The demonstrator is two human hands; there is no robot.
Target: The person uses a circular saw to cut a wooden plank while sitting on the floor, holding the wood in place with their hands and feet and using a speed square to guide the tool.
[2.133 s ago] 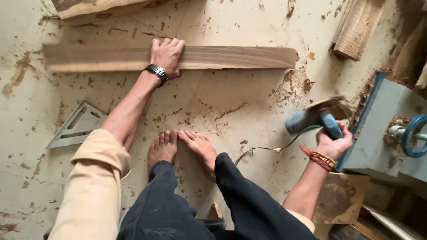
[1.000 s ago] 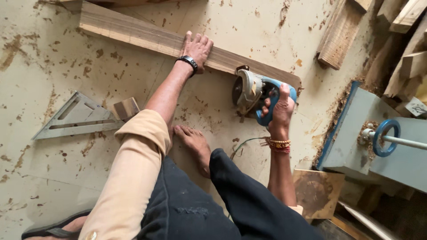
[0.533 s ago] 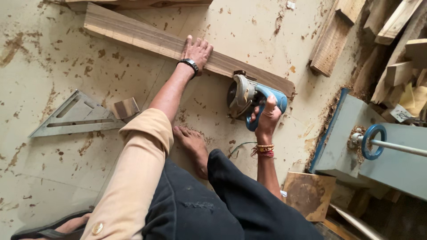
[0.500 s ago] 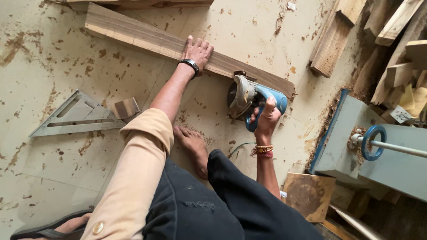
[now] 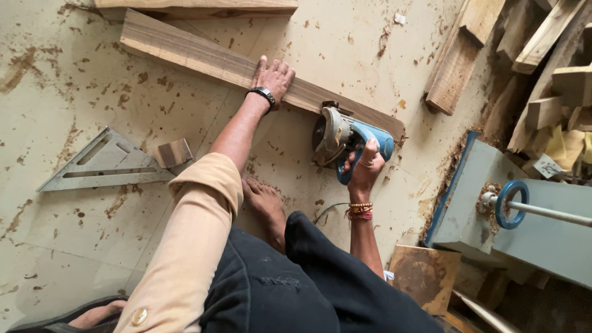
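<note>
A long wooden plank [image 5: 185, 52] lies slantwise on the dusty floor ahead of me. My left hand [image 5: 273, 76] presses flat on its middle, fingers spread, a black watch on the wrist. My right hand [image 5: 364, 168] grips the blue handle of a hand-held circular saw [image 5: 336, 135], whose grey guard sits against the near edge of the plank towards its right end. My bare foot [image 5: 266, 203] rests on the floor between my arms.
A metal triangular square [image 5: 102, 163] and a small wood block [image 5: 173, 152] lie at left. Stacked timber offcuts [image 5: 530, 49] fill the upper right. A grey-blue machine with a blue handwheel [image 5: 512, 203] stands at right. Another plank [image 5: 197, 7] lies at the top edge.
My right hand picked the saw up from beside the machine and carried it left to the plank's right end. My left hand has stayed pressed on the plank.
</note>
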